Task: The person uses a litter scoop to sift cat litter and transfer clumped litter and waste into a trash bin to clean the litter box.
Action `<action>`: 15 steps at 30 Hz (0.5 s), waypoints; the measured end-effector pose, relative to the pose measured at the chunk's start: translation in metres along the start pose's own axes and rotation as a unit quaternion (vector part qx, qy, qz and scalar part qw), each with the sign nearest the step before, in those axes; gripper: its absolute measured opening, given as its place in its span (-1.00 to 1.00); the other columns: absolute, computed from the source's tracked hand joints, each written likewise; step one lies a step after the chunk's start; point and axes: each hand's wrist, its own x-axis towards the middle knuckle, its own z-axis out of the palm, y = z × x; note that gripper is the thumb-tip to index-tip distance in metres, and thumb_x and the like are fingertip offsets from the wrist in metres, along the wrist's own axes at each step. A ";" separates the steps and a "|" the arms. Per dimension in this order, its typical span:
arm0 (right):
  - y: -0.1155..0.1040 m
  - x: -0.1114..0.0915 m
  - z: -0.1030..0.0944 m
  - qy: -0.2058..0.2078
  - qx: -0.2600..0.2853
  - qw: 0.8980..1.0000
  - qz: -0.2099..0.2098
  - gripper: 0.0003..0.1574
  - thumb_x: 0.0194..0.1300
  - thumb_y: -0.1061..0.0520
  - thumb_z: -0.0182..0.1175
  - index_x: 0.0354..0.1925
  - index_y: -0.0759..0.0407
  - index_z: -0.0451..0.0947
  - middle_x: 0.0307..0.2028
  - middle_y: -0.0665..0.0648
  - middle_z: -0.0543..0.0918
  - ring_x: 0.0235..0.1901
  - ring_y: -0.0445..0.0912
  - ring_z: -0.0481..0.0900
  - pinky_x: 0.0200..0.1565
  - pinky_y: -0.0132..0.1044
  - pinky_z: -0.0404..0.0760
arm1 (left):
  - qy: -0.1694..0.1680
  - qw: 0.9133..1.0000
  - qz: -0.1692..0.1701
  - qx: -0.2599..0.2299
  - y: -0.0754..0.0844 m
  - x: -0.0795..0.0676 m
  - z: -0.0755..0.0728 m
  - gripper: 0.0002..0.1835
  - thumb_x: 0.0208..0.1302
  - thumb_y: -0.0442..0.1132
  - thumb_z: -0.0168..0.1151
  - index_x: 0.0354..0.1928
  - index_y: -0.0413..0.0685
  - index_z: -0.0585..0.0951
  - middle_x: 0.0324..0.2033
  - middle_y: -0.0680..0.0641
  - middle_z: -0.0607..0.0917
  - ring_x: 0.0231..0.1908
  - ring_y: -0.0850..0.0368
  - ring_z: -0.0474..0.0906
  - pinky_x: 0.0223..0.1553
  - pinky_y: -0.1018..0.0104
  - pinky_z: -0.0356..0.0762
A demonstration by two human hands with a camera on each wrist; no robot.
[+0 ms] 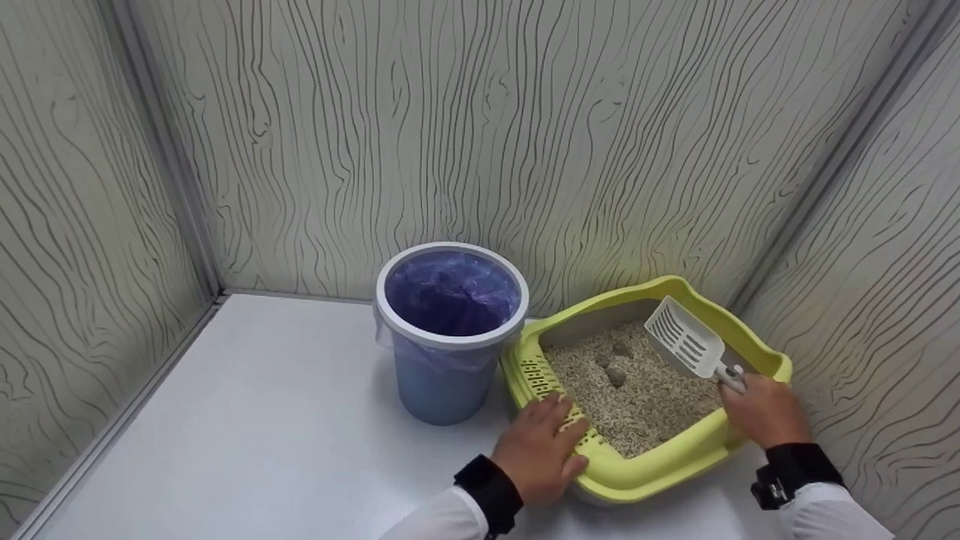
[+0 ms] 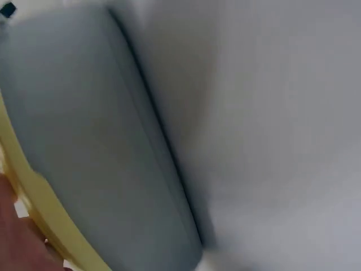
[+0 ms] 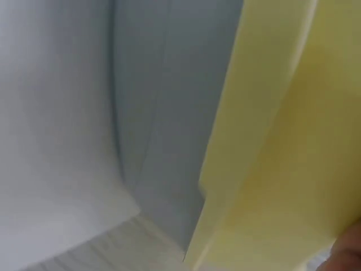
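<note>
A litter box with a yellow rim and grey base holds tan litter, with a few dark clumps near its left side. My right hand, at the box's right front rim, grips the handle of a pale grey slotted litter scoop. The scoop's head is over the litter, angled toward the back left. My left hand rests on the perforated left front rim, fingers spread. In the left wrist view, fingers show at the yellow edge; in the right wrist view only a fingertip appears.
Left of the box stands a blue trash bin with a purple liner bag inside, close to the box's rim. Patterned wall panels enclose the white table at the back and both sides.
</note>
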 end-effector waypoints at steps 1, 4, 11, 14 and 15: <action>0.006 0.000 -0.002 0.000 -0.003 1.000 -0.006 -0.46 0.50 -0.05 0.07 -0.62 0.08 0.28 -0.67 0.07 0.39 -0.65 -0.03 0.37 -0.55 -0.19 0.30 | 0.007 1.000 0.018 0.003 0.006 -0.002 -0.001 -0.40 0.60 0.29 -0.22 0.55 0.34 0.33 0.59 -0.05 0.32 0.60 -0.04 0.22 0.57 0.04 0.22; 0.020 0.000 -0.004 0.013 -0.006 1.000 -0.010 -0.42 0.50 -0.09 0.08 -0.64 0.06 0.22 -0.67 0.07 0.38 -0.63 -0.03 0.34 -0.53 -0.19 0.28 | 0.032 0.998 0.050 0.022 0.021 -0.006 -0.003 -0.42 0.56 0.34 -0.16 0.48 0.40 0.42 0.53 -0.01 0.42 0.55 -0.02 0.32 0.53 0.07 0.30; 0.019 -0.003 0.000 0.055 -0.023 0.998 -0.002 -0.40 0.48 -0.08 0.07 -0.68 0.07 0.21 -0.71 0.10 0.37 -0.67 0.02 0.33 -0.57 -0.16 0.24 | 0.059 0.998 0.025 0.026 0.030 -0.002 0.000 -0.50 0.46 0.38 0.02 0.29 0.45 0.57 0.40 0.03 0.55 0.47 0.00 0.43 0.50 0.09 0.36; 0.014 0.000 0.002 0.050 -0.023 0.998 -0.008 -0.43 0.48 -0.07 0.05 -0.66 0.09 0.25 -0.68 0.12 0.41 -0.65 0.04 0.36 -0.56 -0.12 0.26 | 0.053 0.998 0.018 0.026 0.027 -0.002 -0.003 -0.54 0.46 0.34 0.05 0.30 0.50 0.54 0.40 0.01 0.54 0.48 -0.03 0.42 0.50 0.06 0.34; 0.012 0.000 0.002 0.046 -0.023 0.999 -0.007 -0.44 0.48 -0.07 0.05 -0.65 0.09 0.27 -0.67 0.12 0.43 -0.64 0.04 0.37 -0.56 -0.12 0.27 | 0.050 0.998 0.017 0.024 0.026 -0.002 -0.004 -0.55 0.47 0.32 0.05 0.31 0.53 0.52 0.41 0.00 0.53 0.49 -0.05 0.40 0.51 0.04 0.33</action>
